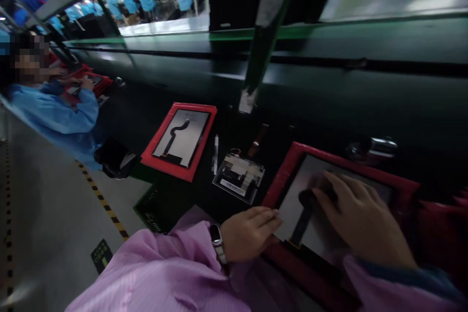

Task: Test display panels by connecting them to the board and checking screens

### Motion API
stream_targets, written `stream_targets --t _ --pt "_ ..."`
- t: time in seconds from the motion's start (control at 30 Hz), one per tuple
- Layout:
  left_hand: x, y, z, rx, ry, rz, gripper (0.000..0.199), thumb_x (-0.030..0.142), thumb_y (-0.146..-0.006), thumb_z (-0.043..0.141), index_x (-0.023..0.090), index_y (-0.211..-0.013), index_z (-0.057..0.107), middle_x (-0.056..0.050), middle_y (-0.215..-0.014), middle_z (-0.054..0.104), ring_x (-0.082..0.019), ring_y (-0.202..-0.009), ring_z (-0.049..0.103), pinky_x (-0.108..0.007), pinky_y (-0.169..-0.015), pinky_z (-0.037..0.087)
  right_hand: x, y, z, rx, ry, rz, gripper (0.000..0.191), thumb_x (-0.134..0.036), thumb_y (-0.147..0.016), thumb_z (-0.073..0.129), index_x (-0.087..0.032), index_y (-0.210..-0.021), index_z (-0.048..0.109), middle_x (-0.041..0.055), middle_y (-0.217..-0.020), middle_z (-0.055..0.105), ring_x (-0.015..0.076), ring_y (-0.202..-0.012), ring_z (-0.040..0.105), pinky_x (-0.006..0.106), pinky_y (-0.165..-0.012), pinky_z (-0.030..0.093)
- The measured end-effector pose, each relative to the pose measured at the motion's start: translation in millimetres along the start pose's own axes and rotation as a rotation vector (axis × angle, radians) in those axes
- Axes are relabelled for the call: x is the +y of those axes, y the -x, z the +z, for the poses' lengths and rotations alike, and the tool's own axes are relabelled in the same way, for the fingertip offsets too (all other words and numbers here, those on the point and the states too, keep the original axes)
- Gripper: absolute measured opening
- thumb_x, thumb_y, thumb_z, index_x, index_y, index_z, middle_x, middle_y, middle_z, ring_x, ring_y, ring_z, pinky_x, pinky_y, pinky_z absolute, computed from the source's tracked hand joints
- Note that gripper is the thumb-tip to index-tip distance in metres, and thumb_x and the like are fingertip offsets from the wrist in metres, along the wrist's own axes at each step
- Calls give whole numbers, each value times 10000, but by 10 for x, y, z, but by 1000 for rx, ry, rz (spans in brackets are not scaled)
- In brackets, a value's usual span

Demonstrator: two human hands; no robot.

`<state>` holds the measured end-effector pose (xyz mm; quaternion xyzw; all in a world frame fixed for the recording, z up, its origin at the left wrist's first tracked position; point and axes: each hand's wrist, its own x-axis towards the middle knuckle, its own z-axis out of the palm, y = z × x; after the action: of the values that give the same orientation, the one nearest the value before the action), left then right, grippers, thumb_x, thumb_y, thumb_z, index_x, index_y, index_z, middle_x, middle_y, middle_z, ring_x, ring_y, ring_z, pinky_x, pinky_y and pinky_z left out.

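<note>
A display panel point(314, 170) with a grey back lies on red padding point(280, 175) in front of me. A black flex cable point(302, 224) runs up from its lower edge and bends at the top. My left hand point(248, 234) is at the panel's left edge, its fingers pressed together; what they hold, if anything, is hidden. Over the panel is my right hand point(360, 219), slightly blurred, fingers stretched and thumb apart, beside the cable's bent end. Whether it touches the cable I cannot tell.
Left of centre, a second panel point(183, 134) with a curved cable lies on red padding point(149, 156). Between the panels are a white pen point(215, 153), a small electronic module point(239, 175) and a brown strip point(259, 139). A metal cylinder point(382, 147) stands behind. A co-worker point(54, 107) sits left.
</note>
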<state>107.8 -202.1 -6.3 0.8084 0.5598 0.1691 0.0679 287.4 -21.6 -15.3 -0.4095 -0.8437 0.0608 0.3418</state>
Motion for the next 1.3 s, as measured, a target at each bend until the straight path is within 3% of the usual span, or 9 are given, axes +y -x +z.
stream_targets --t 0.13,0.27,0.37,0.47,0.57,0.7,0.8,1.0,1.3 --pt "-5 -1 -85 21 37 -11 383 273 -1044 472 40 -1326 586 -189 -1368 648 -212 -1335 581 -372 -1154 487 47 46 17 -111 -24 23 637 -629 -996 308 -151 -1208 672 181 -1161 694 324 -1083 634 503 -968 520" --pt "-89 -85 -383 -44 152 28 369 213 -996 548 92 -1344 581 -170 -1419 614 -240 -1355 565 -407 -1139 503 -48 -34 -91 -137 -53 92 389 -359 -990 433 -143 -1227 652 171 -1194 675 317 -1126 601 516 -1006 502" --pt "-262 -307 -690 -73 264 57 293 247 -1022 512 137 -1268 628 -111 -1252 717 -201 -1170 677 -345 -1033 563 -104 -99 -142 -154 -56 134 337 -269 -980 443 -142 -1216 648 168 -1198 672 315 -1126 595 513 -997 497" --pt "-539 -688 -867 60 199 1 265 251 -1033 477 161 -1212 651 -95 -1180 731 -210 -1124 676 -376 -1027 542 -123 -123 -164 -163 -59 183 340 -245 -980 440 -143 -1239 635 163 -1219 657 311 -1164 570 503 -1022 482" --pt "-852 -1102 -822 110 14 -144 328 298 -1011 504 133 -1267 625 -148 -1247 680 -287 -1193 615 -463 -1069 486 -135 -127 -178 -177 -52 213 357 -241 -966 465 -133 -1270 616 169 -1271 626 317 -1219 527 503 -1059 462" --pt "-1137 -1414 -616 3 -134 -308 584 408 -962 602 53 -1417 511 -221 -1378 584 -381 -1284 527 -506 -1082 446 -172 -153 -222 -229 -48 214 378 -243 -951 496 -142 -1303 592 156 -1297 611 318 -1238 508 507 -1072 451" --pt "-1220 -1422 -536 10 -127 -307 559 330 -965 598 76 -1447 474 -183 -1349 610 -354 -1267 528 -484 -1099 427 -165 -193 -299 -218 51 309 367 -228 -960 480 -139 -1299 591 154 -1280 613 321 -1215 512 517 -1040 452" --pt "-1306 -1344 -569 118 -34 -246 536 401 -1007 539 78 -1430 475 -155 -1250 647 -326 -1166 596 -528 -1034 489 49 -214 -488 -185 421 732 444 -103 -889 460 -29 -1316 562 254 -1274 555 399 -1192 483 521 -929 459" --pt "-1164 -1331 -669 337 -14 -104 397 334 -990 568 104 -1312 591 -157 -1348 590 -315 -1302 526 -536 -1142 419 27 -343 -646 -400 386 874 403 -74 -872 483 11 -1253 580 256 -1268 585 350 -1141 594 423 -928 487"
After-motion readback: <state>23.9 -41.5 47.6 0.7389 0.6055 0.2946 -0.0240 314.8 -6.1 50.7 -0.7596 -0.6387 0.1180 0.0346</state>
